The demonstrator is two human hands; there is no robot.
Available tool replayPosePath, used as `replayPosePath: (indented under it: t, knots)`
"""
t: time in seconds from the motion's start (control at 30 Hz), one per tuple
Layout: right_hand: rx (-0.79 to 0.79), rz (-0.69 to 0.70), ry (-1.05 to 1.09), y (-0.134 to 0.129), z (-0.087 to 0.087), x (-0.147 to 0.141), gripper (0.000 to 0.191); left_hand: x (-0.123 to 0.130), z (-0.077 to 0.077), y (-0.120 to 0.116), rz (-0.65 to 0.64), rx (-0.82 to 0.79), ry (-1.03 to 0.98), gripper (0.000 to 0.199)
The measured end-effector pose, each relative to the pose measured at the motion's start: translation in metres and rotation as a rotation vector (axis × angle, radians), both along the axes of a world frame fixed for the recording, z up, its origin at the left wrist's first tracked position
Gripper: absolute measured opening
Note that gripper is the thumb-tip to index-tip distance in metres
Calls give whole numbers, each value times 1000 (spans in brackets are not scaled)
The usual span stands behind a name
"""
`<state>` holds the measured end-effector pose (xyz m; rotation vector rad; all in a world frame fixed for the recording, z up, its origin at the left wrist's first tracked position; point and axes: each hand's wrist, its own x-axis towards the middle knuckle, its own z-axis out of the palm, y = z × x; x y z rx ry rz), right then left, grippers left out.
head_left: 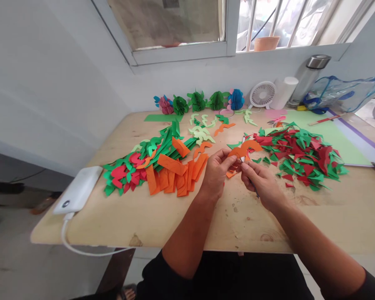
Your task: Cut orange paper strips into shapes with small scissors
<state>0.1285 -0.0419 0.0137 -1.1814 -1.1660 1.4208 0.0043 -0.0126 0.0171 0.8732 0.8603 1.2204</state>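
Note:
Over the middle of the table, my left hand (pixel 217 171) pinches a wavy orange paper piece (pixel 251 145). Close beside it on the right, my right hand (pixel 260 180) is closed around scissors (pixel 243 143), whose blades point up at the orange paper; most of the handle is hidden by the fingers. Folded orange paper strips (pixel 170 179) lie left of my left hand, next to green and red cut shapes (pixel 125 173). A heap of red and green paper scraps (pixel 306 154) is to the right of my right hand.
Folded paper figures (pixel 196 101) stand along the wall, beside a small white fan (pixel 262 95), a glass bottle (pixel 309 79) and a clear pouch (pixel 343 93). A white power bank (pixel 78 191) with a cable sits on the table's (pixel 187 221) left edge. Light green cutouts (pixel 201 134) lie farther back.

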Motion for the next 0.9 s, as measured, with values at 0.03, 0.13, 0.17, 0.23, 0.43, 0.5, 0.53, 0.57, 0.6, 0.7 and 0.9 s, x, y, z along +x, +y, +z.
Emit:
replayPosePath:
  t: [0.03, 0.13, 0.17, 0.23, 0.43, 0.5, 0.53, 0.57, 0.6, 0.7, 0.9]
  knots:
    - [-1, -1, 1, 0, 0, 0, 44, 0, 0, 0, 0, 2, 1, 13]
    - [5, 2, -4, 0, 0, 0, 44, 0, 0, 0, -2, 0, 3, 13]
    - [8, 1, -4, 0, 0, 0, 44, 0, 0, 0, -3, -2, 3, 13]
    - [11, 6, -3, 0, 0, 0, 44, 0, -1, 0, -4, -4, 3, 13]
    - [44, 13, -22, -1, 1, 0, 43, 0, -2, 1, -6, 8, 4, 14]
    - [52, 12, -32, -1, 2, 0, 43, 0, -2, 1, -5, 6, 9, 14]
    - [55, 11, -37, -1, 2, 0, 43, 0, -2, 1, -5, 4, 11, 14]
    - [57, 10, -42, -1, 2, 0, 43, 0, -2, 1, -5, 4, 12, 14]
    - [60, 9, -48, -1, 2, 0, 43, 0, -2, 1, -7, 4, 12, 14]
    - [68, 11, -58, -1, 2, 0, 43, 0, -2, 0, -12, 7, 12, 14]
    - [56, 8, -58, -1, 3, 1, 44, 0, -3, 0, -18, 12, 17, 15]
